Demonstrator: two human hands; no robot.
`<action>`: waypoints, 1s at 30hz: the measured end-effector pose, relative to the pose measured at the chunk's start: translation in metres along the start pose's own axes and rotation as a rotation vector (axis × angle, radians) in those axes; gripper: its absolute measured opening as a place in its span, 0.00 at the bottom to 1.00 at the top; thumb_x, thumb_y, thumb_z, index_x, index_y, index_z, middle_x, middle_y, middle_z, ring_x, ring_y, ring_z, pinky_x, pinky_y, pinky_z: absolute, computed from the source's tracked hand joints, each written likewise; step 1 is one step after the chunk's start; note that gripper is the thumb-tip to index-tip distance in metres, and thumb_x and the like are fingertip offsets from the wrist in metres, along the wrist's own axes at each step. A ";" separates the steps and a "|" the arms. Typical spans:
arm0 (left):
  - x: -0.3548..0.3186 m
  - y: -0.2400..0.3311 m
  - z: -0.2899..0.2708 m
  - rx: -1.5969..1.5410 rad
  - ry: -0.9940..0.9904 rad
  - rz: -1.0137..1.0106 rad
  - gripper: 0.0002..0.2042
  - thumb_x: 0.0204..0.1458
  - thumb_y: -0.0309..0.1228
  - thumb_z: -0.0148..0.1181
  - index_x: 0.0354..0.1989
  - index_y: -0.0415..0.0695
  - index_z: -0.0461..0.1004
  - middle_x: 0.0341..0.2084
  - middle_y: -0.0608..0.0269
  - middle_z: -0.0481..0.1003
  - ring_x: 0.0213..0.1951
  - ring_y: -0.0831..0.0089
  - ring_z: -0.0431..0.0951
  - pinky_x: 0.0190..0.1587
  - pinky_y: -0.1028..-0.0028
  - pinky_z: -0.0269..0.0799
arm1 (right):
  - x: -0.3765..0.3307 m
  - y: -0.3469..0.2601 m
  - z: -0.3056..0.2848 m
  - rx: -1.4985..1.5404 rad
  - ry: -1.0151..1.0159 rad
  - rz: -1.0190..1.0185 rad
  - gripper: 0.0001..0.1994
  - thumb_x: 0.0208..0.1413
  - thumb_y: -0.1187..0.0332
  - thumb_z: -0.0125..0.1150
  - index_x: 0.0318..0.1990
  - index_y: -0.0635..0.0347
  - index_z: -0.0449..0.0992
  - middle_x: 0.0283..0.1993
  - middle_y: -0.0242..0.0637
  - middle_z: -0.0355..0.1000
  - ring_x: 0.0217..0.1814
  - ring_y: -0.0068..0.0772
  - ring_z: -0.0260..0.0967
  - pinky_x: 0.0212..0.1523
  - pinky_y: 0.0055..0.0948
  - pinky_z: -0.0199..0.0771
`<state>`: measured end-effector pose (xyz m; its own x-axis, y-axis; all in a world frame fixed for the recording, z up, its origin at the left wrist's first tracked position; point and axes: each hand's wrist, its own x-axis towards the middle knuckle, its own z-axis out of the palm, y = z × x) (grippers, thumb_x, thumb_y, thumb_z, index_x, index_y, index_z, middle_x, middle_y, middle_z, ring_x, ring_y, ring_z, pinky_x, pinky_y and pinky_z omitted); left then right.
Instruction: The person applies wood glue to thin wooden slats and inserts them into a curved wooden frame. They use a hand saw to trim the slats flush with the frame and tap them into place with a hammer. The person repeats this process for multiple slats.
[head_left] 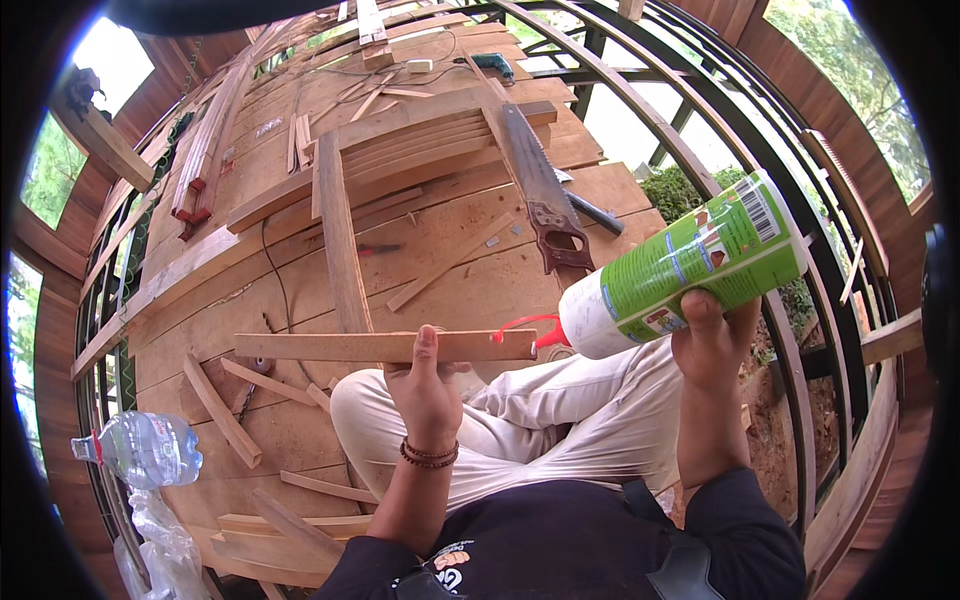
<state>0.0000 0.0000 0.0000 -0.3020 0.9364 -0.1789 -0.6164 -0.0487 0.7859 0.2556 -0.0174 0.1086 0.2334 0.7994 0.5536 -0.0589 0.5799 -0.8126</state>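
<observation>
My left hand (428, 385) is closed around a flat wooden slat (330, 347), thumb on its face, and the slat lies level above my lap. In my right hand (712, 335) is a large green and white glue bottle (690, 260), tipped sideways with its red nozzle (552, 335) at the slat's right end. A red cap strap loops back from the nozzle over the slat. Just beyond, a handsaw (545, 180) leans along a wooden frame (345, 230) with several slats across its far part.
A power drill (490, 65) lies at the far side, and a hammer (595, 212) rests beside the saw. Wood offcuts (222, 410) are strewn over the plank floor (290, 285). A clear plastic bottle (150, 448) lies at the left. Dark metal beams (690, 110) with gaps run along the right.
</observation>
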 end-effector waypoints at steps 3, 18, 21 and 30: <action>-0.001 0.001 0.001 0.004 0.003 -0.004 0.11 0.62 0.33 0.66 0.44 0.46 0.70 0.28 0.65 0.78 0.25 0.73 0.80 0.23 0.76 0.76 | 0.001 0.002 0.000 0.012 0.020 -0.034 0.28 0.56 0.67 0.75 0.61 0.69 0.70 0.56 0.41 0.75 0.53 0.30 0.75 0.55 0.32 0.77; 0.017 0.010 -0.018 0.050 -0.030 0.117 0.07 0.63 0.31 0.64 0.37 0.47 0.71 0.25 0.67 0.75 0.22 0.74 0.75 0.24 0.75 0.73 | 0.015 0.038 0.002 -0.216 0.055 -0.037 0.29 0.55 0.72 0.73 0.62 0.70 0.68 0.57 0.43 0.74 0.55 0.32 0.75 0.55 0.34 0.78; 0.042 0.027 -0.051 0.252 0.029 0.300 0.06 0.63 0.29 0.63 0.39 0.45 0.71 0.26 0.66 0.74 0.22 0.77 0.74 0.25 0.77 0.73 | 0.029 0.053 0.010 -0.453 -0.089 0.052 0.34 0.52 0.68 0.76 0.65 0.69 0.65 0.60 0.47 0.73 0.58 0.38 0.75 0.58 0.40 0.77; 0.080 0.039 -0.106 0.704 0.182 0.592 0.06 0.66 0.27 0.56 0.47 0.41 0.70 0.33 0.65 0.75 0.31 0.82 0.73 0.26 0.83 0.68 | 0.055 0.202 0.095 -1.588 -1.463 0.037 0.39 0.47 0.63 0.72 0.69 0.55 0.66 0.53 0.46 0.73 0.52 0.46 0.78 0.49 0.44 0.78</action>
<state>-0.1255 0.0365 -0.0466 -0.5716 0.7547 0.3220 0.2379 -0.2231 0.9453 0.1644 0.1586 -0.0077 -0.5073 0.7716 -0.3837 0.7796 0.6007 0.1772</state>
